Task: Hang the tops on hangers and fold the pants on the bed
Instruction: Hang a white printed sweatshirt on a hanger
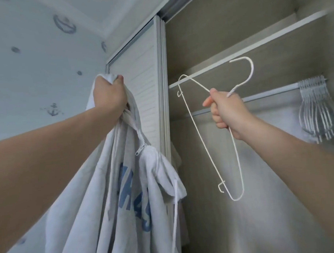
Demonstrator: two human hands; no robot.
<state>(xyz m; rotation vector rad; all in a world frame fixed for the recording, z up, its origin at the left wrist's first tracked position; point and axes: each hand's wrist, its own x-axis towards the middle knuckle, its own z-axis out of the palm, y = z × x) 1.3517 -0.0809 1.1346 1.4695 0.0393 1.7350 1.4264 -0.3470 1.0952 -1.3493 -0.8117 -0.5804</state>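
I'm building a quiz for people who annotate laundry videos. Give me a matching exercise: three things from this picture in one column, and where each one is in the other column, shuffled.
Things
1. white zip top
2. single white hanger
3. bunch of hangers

Places
A. hooked on the wardrobe rail
B. gripped in the left hand
C. gripped in the right hand

Pairs: 1-B, 2-C, 3-A
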